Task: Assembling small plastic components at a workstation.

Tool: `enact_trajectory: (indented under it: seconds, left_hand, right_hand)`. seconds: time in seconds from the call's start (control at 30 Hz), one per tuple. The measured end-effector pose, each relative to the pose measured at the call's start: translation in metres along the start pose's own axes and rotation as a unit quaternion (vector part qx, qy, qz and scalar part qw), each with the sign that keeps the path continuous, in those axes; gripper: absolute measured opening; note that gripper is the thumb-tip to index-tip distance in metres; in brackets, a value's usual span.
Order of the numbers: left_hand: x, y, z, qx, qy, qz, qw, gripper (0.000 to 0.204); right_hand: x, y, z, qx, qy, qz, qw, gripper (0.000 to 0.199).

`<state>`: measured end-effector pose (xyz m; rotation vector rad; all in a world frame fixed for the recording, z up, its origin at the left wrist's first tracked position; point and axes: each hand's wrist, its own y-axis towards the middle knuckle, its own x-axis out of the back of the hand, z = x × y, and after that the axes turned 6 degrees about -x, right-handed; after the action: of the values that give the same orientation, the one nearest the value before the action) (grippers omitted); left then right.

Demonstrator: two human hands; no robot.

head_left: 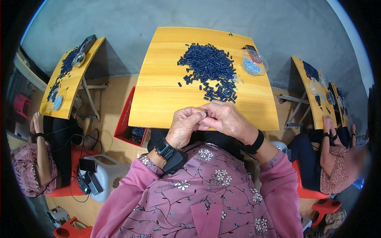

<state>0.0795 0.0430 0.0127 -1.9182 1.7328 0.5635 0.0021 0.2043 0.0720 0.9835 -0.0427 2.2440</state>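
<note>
My left hand and my right hand meet at the near edge of the yellow wooden table. Both are closed, fingertips pinched together around a small dark piece, mostly hidden by the fingers. Its look matches the short black cylinders heaped in a pile just beyond my hands. A looser trail of the same cylinders runs from the pile toward me. To the right of the pile sits a round clear bowl holding many tiny pale bits, a few of them scattered beside it.
A red handheld device lies by the bowl. Below the table's left side stands a red box with more black cylinders. A grey-white stool carries black devices and cables. People work at tables left and right.
</note>
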Motion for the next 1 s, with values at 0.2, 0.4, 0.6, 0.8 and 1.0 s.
enact_trajectory:
  seconds: [0.2,0.4,0.6,0.8,1.0]
  left_hand:
    - [0.005,0.002,0.0,0.0,0.024,-0.007,1.0,0.011]
    - [0.006,0.002,-0.001,-0.042,0.068,-0.037,0.996,0.008]
    - [0.007,0.002,0.003,-0.072,0.076,-0.024,0.994,0.006]
    - [0.008,0.004,0.006,-0.095,0.072,-0.012,0.993,0.007]
    - [0.008,0.004,0.002,-0.069,0.059,-0.003,0.996,0.01]
  right_hand:
    - [0.0,0.006,-0.004,-0.024,-0.049,0.048,0.997,0.022]
    - [-0.012,0.005,-0.003,0.007,-0.119,0.05,0.992,0.021]
    - [-0.017,-0.002,0.004,-0.006,-0.163,0.033,0.986,0.02]
    - [-0.021,0.0,0.0,0.005,-0.083,-0.031,0.996,0.022]
    - [-0.004,0.008,-0.003,-0.038,-0.004,0.042,0.998,0.024]
